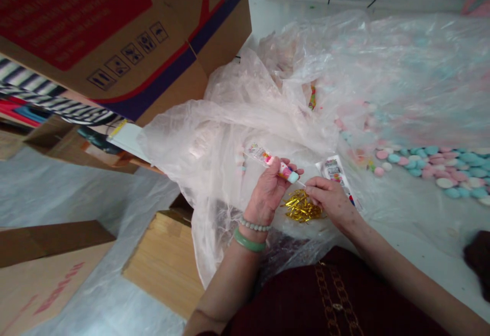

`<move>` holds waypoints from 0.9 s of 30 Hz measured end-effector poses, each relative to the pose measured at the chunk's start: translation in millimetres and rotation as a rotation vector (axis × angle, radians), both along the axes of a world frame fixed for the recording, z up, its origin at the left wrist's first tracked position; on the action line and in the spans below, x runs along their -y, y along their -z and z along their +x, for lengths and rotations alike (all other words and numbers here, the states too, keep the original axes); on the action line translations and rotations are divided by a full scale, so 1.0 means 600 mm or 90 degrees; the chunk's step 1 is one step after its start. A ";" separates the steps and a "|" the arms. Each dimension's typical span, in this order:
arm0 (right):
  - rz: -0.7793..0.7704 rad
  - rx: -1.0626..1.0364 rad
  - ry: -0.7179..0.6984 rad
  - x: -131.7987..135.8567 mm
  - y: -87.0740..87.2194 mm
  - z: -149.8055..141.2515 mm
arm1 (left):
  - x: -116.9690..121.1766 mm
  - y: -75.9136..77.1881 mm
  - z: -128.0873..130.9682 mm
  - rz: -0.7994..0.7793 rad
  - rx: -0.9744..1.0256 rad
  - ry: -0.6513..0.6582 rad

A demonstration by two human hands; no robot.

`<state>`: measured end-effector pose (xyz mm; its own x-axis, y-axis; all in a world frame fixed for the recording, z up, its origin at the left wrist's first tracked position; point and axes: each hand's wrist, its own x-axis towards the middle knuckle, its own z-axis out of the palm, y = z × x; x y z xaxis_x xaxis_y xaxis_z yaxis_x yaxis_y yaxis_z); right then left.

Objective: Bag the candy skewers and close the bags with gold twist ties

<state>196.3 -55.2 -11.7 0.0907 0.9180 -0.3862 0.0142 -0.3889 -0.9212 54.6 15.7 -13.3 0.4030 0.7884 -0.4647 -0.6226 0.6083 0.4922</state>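
Observation:
My left hand (271, 188) is closed around a small printed clear bag (259, 153) with a marshmallow stick (293, 176) inside it. The pale blue end of the candy shows at the bag's mouth. A thin white stick (301, 184) comes out there, and my right hand (325, 195) pinches it between thumb and fingers. Below the two hands lies a heap of gold twist ties (300, 207). Flat printed bags (337, 175) lie just beyond my right hand.
Many loose pink, blue and white marshmallows (440, 167) lie on the right, partly under clear plastic sheeting (401, 70). A large cardboard box (168, 75) stands at upper left. Further boxes, including a tan one (164, 264), are on the floor at left.

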 end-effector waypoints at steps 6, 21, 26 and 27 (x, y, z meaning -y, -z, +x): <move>0.046 0.057 0.021 -0.008 -0.014 -0.030 | 0.011 -0.006 0.032 -0.029 -0.001 -0.029; -0.073 -0.121 0.018 -0.012 0.000 -0.027 | -0.039 -0.010 -0.025 -0.110 0.004 -0.066; -0.032 0.030 -0.049 -0.017 0.011 -0.015 | -0.043 -0.018 -0.031 -0.193 -0.060 -0.055; -0.025 0.054 -0.061 -0.017 0.011 -0.014 | -0.043 -0.019 -0.032 -0.198 -0.066 -0.055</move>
